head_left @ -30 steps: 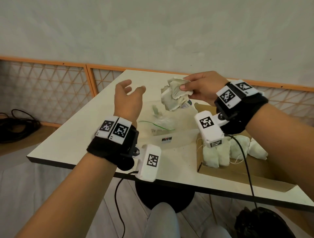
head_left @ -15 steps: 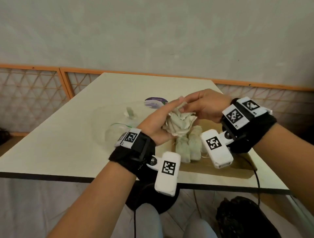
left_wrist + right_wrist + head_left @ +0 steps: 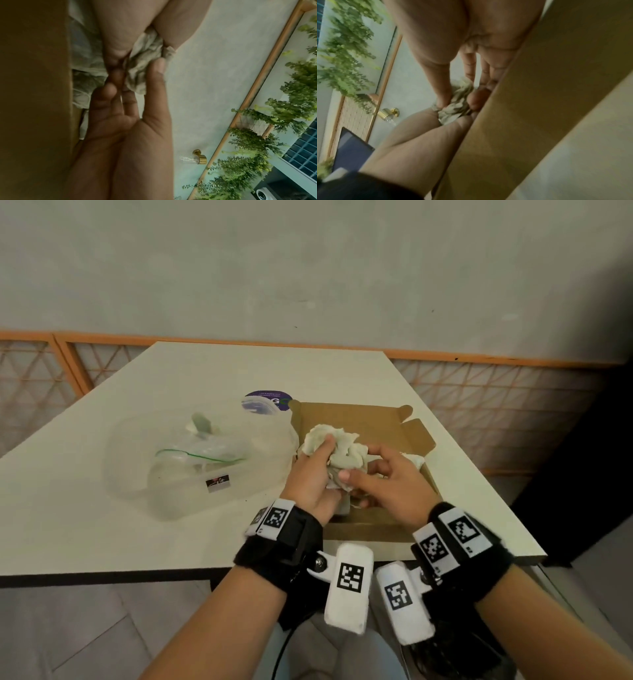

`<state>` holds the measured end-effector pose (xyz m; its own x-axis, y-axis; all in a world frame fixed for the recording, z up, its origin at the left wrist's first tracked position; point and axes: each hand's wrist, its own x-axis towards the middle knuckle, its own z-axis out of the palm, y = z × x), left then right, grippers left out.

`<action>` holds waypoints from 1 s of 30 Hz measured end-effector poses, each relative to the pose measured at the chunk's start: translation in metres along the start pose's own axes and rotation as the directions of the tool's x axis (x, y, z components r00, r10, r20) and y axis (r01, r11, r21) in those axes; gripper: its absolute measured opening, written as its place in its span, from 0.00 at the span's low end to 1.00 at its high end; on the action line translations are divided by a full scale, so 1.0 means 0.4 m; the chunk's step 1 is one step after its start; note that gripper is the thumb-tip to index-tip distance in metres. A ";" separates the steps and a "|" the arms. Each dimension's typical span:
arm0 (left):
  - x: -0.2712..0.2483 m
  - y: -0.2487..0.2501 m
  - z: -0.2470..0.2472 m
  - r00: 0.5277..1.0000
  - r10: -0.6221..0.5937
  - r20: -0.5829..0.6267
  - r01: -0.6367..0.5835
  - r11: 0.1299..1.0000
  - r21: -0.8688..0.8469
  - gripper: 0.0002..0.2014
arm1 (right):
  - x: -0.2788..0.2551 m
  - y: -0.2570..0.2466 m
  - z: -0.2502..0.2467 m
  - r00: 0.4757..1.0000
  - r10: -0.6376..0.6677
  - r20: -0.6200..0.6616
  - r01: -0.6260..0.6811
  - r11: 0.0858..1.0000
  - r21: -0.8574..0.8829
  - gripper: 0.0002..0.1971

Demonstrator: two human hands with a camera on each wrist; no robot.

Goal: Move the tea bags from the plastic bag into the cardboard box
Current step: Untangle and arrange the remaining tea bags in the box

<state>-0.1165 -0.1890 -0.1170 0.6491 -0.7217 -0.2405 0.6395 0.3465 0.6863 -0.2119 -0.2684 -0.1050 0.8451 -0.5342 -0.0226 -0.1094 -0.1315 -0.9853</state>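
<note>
Head view: I have both hands over the open box, which sits on the table at its near right. Between them is a crumpled clump of tea bags, held above the box floor.

My left hand grips the clump from the left, thumb on top of it, fingers underneath. My right hand pinches the clump's near right edge, thumb tip pressed on the pale paper, fingers curled behind it. The two hands touch low down, near the box's front wall.

Left wrist view: the left hand has its thumb laid along the right of the bags and its other fingertips meeting them from the left, so the clump lies at the fingertips, not in the palm. The right hand's fingers come in from the top of this view onto the same clump.

Right wrist view: the right thumb and one fingertip squeeze the bags between them, close against the box wall.

More bags lie on the box floor, at its right edge behind my right hand. The plastic bag lies slack on the table just left of the box, with a few bags inside it. A purple disc lies behind the plastic bag.
</note>
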 end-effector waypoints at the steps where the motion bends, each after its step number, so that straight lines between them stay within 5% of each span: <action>1: -0.008 -0.003 0.000 1.000 0.003 0.025 -0.003 1.000 0.018 0.21 | 0.001 0.007 0.004 1.000 -0.021 -0.010 0.022 0.998 0.055 0.21; 7: -0.045 0.015 -0.025 0.979 -0.053 0.198 0.032 0.994 0.107 0.18 | 0.013 0.028 0.005 0.986 -0.148 -0.073 0.156 0.979 0.134 0.22; 14: -0.032 0.029 -0.033 0.984 -0.047 0.173 0.033 0.996 0.081 0.14 | 0.027 0.038 0.001 0.953 -0.158 -0.257 0.212 0.957 0.200 0.11; 17: -0.030 0.024 -0.029 0.989 -0.037 0.141 0.022 0.995 0.100 0.18 | 0.023 0.033 0.000 0.965 -0.140 -0.223 0.197 0.946 0.259 0.05; 22: -0.025 0.022 -0.029 0.990 -0.060 0.130 0.048 0.994 0.093 0.18 | 0.030 0.037 0.006 0.992 -0.110 -0.067 0.121 0.972 0.199 0.10; 24: -0.022 0.023 -0.030 0.989 -0.070 0.129 0.062 0.996 0.065 0.16 | 0.032 0.039 0.002 0.992 -0.094 -0.085 0.113 0.961 0.253 0.02; 30: -0.020 0.026 -0.035 0.988 -0.072 0.134 0.079 0.996 -0.044 0.14 | 0.036 0.034 -0.015 0.983 -0.054 -0.175 0.139 0.843 0.520 0.05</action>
<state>-0.1094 -0.1714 -0.1176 0.5401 -0.8186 -0.1955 0.7062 0.3145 0.6343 -0.2045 -0.2828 -0.1176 0.7452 -0.6641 0.0606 0.2972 0.2494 -0.9217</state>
